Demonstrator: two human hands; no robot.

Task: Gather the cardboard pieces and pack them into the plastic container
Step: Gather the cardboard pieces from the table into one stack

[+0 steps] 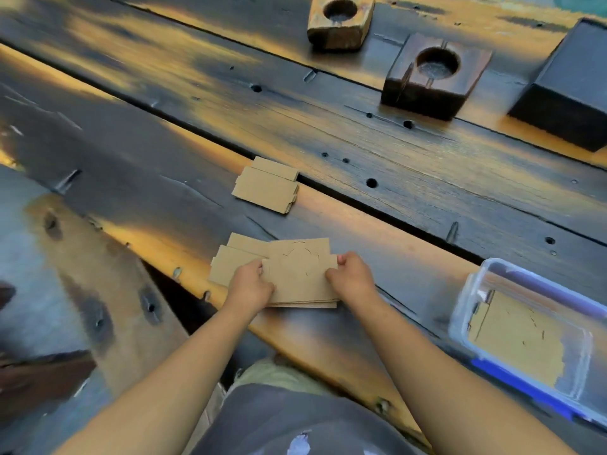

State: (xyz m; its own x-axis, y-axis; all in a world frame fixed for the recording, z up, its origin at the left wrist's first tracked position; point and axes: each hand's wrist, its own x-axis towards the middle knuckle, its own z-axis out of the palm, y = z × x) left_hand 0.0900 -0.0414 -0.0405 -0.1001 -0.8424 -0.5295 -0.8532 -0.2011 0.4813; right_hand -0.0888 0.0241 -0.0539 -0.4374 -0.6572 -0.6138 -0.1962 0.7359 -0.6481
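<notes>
A stack of brown cardboard pieces [300,277] sits at the table's near edge, held between both hands. My left hand [251,285] grips its left side and my right hand [351,275] grips its right side. More cardboard pieces [230,264] lie fanned out just left of the held stack. A second small pile of cardboard [266,185] rests farther back on the planks. The clear plastic container [486,284] with blue trim stands open at the right, with cardboard pieces [519,343] lying flat inside it.
Two wooden blocks with round holes [341,21] [433,77] stand at the far side of the dark plank table [394,165]. A dark box [571,90] sits at the far right. A rough wooden plank [98,290] lies to the left.
</notes>
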